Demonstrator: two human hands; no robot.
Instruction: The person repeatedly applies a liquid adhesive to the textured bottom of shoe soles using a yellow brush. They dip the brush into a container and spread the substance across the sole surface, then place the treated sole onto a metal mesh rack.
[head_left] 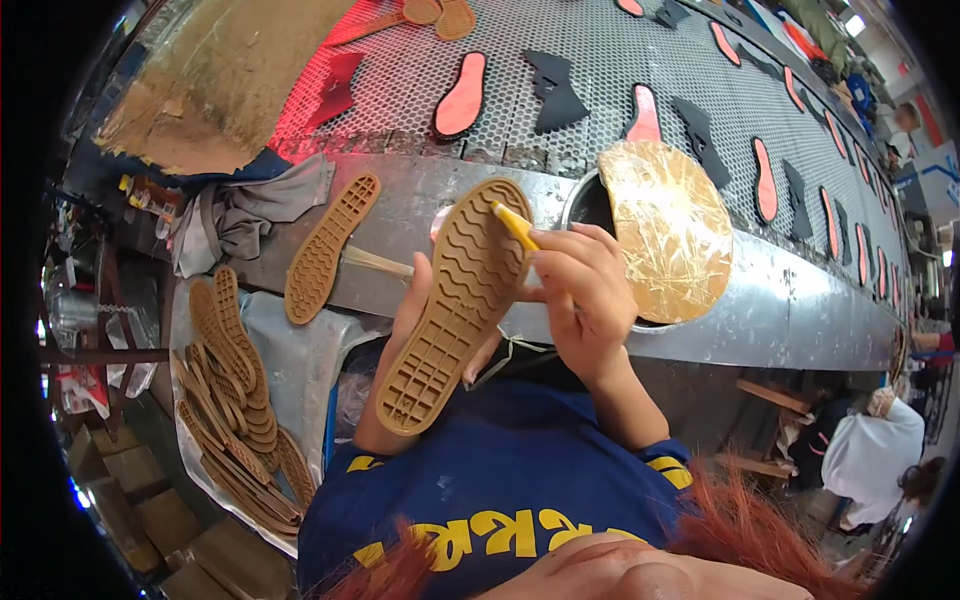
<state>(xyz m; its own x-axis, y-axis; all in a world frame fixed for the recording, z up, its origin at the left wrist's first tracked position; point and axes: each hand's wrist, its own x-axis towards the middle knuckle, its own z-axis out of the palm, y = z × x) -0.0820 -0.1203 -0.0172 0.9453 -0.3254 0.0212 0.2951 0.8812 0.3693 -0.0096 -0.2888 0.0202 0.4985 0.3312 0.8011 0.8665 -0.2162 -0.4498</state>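
Observation:
Upright and slightly tilted, a tan rubber shoe sole (450, 310) is gripped along its left edge by my left hand (408, 305); the thumb shows beside it, and some fingers are hidden behind. Its wavy and grid tread faces me. My right hand (590, 295) pinches a short yellow pen-like tool (518, 228) with a pale tip, which lies against the upper part of the sole. Another tan sole (332, 250) rests on the metal bench edge (790, 290) to the left. A pale wooden handle (375, 262) sticks out behind my left hand.
A heap of tan soles (240, 400) lies at lower left, below a grey cloth (240, 215). Right of my hands, a round, glue-streaked board (665, 230) partly covers a metal pot (590, 205). The mesh conveyor (400, 100) carries pink insoles (462, 95) and black cut pieces (555, 92).

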